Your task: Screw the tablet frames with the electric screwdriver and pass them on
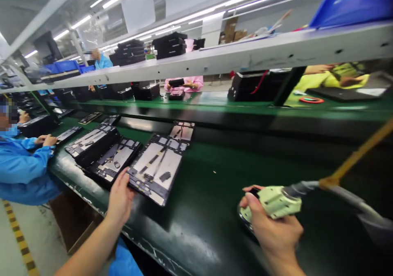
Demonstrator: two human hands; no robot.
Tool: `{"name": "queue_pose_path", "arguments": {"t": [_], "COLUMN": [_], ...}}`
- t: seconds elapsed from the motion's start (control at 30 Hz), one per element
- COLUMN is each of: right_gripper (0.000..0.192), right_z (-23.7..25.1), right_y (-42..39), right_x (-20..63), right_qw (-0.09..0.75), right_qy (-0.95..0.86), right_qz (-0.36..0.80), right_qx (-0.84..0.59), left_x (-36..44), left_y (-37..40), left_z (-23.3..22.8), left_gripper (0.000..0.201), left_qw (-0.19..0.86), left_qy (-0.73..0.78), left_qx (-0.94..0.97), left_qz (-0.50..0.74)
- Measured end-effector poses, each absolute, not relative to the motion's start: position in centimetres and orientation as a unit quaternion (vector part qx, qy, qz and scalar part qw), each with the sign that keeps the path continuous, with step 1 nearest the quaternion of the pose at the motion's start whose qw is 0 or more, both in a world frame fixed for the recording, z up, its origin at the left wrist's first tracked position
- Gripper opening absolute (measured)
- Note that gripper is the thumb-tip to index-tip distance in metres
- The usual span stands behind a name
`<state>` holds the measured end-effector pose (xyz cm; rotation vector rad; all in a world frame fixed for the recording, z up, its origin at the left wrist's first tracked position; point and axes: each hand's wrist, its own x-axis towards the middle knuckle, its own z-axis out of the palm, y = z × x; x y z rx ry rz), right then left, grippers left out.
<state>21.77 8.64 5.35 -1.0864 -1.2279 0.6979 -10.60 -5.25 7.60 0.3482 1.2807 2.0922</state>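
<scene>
My left hand (pixel 120 196) pinches the near left edge of an opened tablet (pixel 161 165), its silver and black insides facing up. That tablet is tilted, its left side beside another opened tablet (pixel 116 159) in the row. At the right, my right hand (pixel 273 231) is wrapped round a pale green corded hand tool (pixel 278 202) with a rounded, shiny rim low on its left. Its exact kind I cannot make out. A grey cable (pixel 303 188) leaves its right end. Beyond the held tablet lies a smaller-looking opened one (pixel 183 131).
A dark green bench (pixel 211 223) runs across, with more opened tablets (pixel 92 141) stacked on the left. A co-worker in a blue sleeve (pixel 26 167) handles a tablet there. Overhead, a white shelf (pixel 221 61) carries black stacks (pixel 170 45) and a blue bin (pixel 356 4). A yellow-brown cord (pixel 362 153) slants down at right.
</scene>
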Motion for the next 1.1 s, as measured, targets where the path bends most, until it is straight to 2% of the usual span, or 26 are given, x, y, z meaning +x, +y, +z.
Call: {"name": "queue_pose_path", "arguments": {"t": [0.2, 0.3, 0.37, 0.43, 0.53, 0.7, 0.83, 1.1], "right_gripper": [0.031, 0.029, 0.028, 0.028, 0.027, 0.021, 0.021, 0.022], "right_z": [4.8, 4.5, 4.2, 3.8, 3.2, 2.9, 3.2, 2.8], "right_y": [8.4, 8.3, 8.2, 8.2, 8.1, 8.3, 8.4, 8.1], "right_x": [21.7, 21.6, 21.6, 21.5, 21.5, 21.6, 21.7, 21.6], "right_qw": [0.648, 0.654, 0.656, 0.66, 0.661, 0.665, 0.673, 0.649], "right_qy": [-0.517, -0.514, -0.515, -0.515, -0.525, -0.532, -0.526, -0.556], "right_qz": [0.339, 0.334, 0.323, 0.32, 0.323, 0.315, 0.316, 0.305], "right_qx": [-0.446, -0.443, -0.448, -0.444, -0.428, -0.418, -0.413, -0.42], "left_x": [0.1, 0.8, -0.6, -2.2, -3.3, -1.0, 0.0, -0.9], "left_y": [-4.2, -6.1, -7.0, -7.0, -5.2, -0.9, -0.1, -0.2], "left_z": [0.5, -1.3, -1.3, -0.6, 1.4, 3.8, 3.5, 2.4], "left_gripper": [0.064, 0.065, 0.057, 0.042, 0.03, 0.022, 0.008, 0.022], "left_qw": [0.448, 0.455, 0.415, 0.32, 0.19, 0.17, 0.168, 0.128], "left_qy": [0.515, 0.593, 0.647, 0.668, 0.615, 0.487, 0.461, 0.387], "left_qx": [0.109, 0.214, 0.358, 0.515, 0.696, 0.843, 0.86, 0.895], "left_qz": [0.723, 0.629, 0.53, 0.432, 0.319, 0.155, 0.143, 0.183]}}
